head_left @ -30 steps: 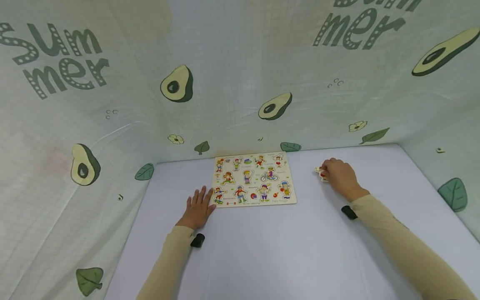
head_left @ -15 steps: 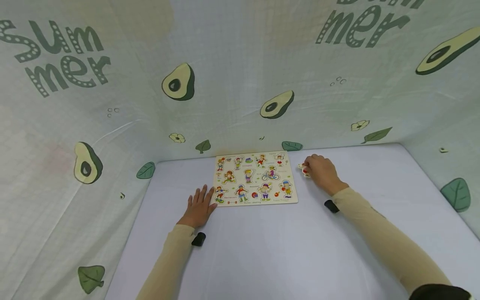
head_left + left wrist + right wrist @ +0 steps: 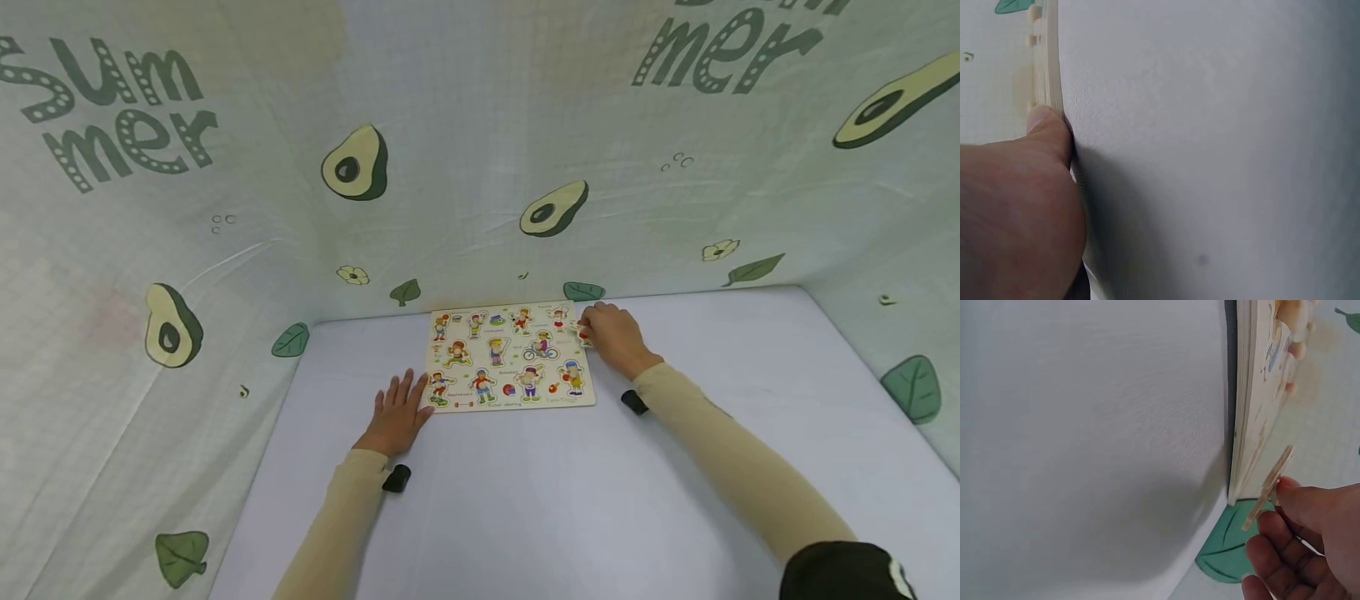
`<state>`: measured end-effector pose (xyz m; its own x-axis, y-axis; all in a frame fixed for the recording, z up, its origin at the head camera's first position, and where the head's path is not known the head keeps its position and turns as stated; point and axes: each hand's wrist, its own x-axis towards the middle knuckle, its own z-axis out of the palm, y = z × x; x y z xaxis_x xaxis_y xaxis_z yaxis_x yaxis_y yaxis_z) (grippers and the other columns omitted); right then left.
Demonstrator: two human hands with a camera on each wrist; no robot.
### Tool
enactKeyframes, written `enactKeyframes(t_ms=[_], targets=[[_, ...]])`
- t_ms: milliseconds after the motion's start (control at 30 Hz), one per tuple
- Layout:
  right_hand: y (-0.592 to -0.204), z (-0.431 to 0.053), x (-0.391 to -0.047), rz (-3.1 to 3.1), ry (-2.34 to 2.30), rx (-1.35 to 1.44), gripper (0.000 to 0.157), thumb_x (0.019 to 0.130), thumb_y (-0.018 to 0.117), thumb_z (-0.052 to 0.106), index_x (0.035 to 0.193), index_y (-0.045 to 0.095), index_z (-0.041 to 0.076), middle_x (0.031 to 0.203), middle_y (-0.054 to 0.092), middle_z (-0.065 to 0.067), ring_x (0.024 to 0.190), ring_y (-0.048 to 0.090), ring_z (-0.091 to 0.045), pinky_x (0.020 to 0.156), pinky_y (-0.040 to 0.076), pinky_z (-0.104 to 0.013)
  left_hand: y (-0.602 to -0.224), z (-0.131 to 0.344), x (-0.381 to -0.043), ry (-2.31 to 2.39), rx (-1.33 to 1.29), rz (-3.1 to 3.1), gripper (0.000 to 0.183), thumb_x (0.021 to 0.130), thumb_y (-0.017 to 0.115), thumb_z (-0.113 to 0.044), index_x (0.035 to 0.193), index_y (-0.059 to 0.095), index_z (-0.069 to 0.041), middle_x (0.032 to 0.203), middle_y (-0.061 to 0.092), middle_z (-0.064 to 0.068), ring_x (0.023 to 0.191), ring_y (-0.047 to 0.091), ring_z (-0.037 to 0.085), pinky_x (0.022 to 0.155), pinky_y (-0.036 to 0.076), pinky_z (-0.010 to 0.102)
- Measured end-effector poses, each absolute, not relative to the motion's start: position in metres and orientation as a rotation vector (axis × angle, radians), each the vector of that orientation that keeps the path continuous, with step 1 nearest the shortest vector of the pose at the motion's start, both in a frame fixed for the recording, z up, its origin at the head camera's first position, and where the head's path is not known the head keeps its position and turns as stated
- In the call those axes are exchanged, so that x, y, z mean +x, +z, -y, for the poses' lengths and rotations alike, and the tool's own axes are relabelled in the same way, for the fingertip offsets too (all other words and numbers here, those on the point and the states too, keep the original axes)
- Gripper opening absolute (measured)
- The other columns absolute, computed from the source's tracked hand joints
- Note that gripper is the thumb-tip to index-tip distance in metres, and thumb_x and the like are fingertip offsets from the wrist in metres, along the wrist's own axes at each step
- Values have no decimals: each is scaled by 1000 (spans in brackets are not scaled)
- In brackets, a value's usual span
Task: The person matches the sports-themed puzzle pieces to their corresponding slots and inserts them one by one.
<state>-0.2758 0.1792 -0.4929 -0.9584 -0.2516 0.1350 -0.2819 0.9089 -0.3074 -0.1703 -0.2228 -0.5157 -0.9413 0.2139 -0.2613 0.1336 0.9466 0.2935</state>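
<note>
A wooden puzzle board (image 3: 480, 404) printed with children playing sports lies flat near the back of the table. My left hand (image 3: 393, 417) rests with spread fingers at its lower left corner; in the left wrist view the thumb (image 3: 1047, 128) touches the board's side. Between thumb and fingers my right hand (image 3: 613, 340) pinches a small cut-out puzzle piece (image 3: 582, 335) at the board's upper right edge. In the right wrist view that puzzle piece (image 3: 1270, 484) is seen edge-on and tilted, just off the board's end. Its knob is mostly hidden by the fingertips.
Several fitted pieces with small round knobs (image 3: 1297, 350) stand up from the board. Behind the white table (image 3: 510, 500) hangs a cloth (image 3: 450, 167) printed with avocados and leaves. A dark round object (image 3: 840, 571) shows at the lower right, by the right forearm.
My right hand has carried the puzzle piece leftward across the table to the board's right edge. The left hand stays at the board's corner. A dark object has come into view at the lower right.
</note>
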Motion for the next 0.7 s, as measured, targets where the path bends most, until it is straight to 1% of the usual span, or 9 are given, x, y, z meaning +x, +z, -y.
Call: enactKeyframes(t_ms=[100,200,333,433,600,700], targets=[[-495,-173,-282,2973,501,424,13,102,71,7,109,72,-4,104,71,-19,96,66,-36,85,55,-50,-518,224,-171,424,259,-2811,64,115,45,-31,168,22,-3,175,8,27,160,5,52,126,6,71],[-497,-168,-286,2969,513,432,12,102,71,7,108,72,-3,105,72,-18,98,67,-37,86,55,-51,-523,226,-173,422,260,-2808,65,115,44,-32,169,20,-5,175,6,26,160,3,51,126,5,70],[-498,-163,-292,2970,516,442,12,102,71,7,108,73,-3,105,72,-19,99,68,-37,87,55,-51,-532,230,-176,407,275,-2812,66,115,42,-35,170,17,-6,176,4,25,161,2,51,126,5,71],[-500,-161,-297,2971,501,447,12,103,70,7,109,72,-3,106,72,-19,99,69,-37,87,56,-50,-535,231,-178,427,288,-2822,66,115,43,-34,169,19,-5,176,5,25,160,3,51,125,6,72],[-502,-158,-305,2970,516,451,12,103,68,6,110,72,-4,107,73,-20,99,70,-36,89,57,-49,-533,230,-178,412,275,-2808,67,115,41,-36,170,17,-6,176,3,25,161,1,50,126,4,70],[-503,-156,-310,2972,517,455,13,103,69,6,109,73,-4,106,73,-20,99,71,-37,89,57,-49,-528,228,-177,421,265,-2805,65,115,43,-33,169,19,-5,176,5,26,161,2,51,126,4,70]])
